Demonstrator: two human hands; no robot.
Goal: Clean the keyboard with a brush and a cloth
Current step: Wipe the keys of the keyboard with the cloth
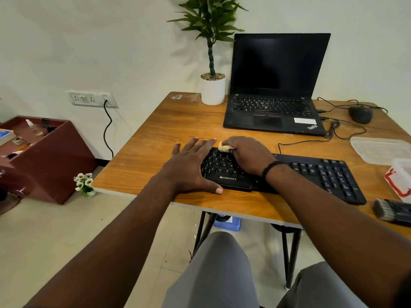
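The long black Zebronics keyboard lies on the wooden counter near its front edge, with its long axis running from the person's left to their right and slanting a little toward the near edge at the right end. The right hand is over the left part of the keys, fingers curled round a small bunched yellowish cloth that it presses on the upper rows near the keyboard's far left corner. The left hand lies flat and open on the keyboard's left end, fingers straight and spread, thumb down at the front edge; it holds nothing and appears to steady the board.

What the next stroke turns on: almost all the unwiped length lies to the right of the cloth, along that long axis, out to the number pad at the far right end. So the wipe would most likely run rightward, away from the bracing left hand, and the right hand is the nearer one for it.

The grey-bristled brush with a dark handle lies on the counter just beyond the keyboard's right end, untouched and well apart from both hands, though on the right hand's side.
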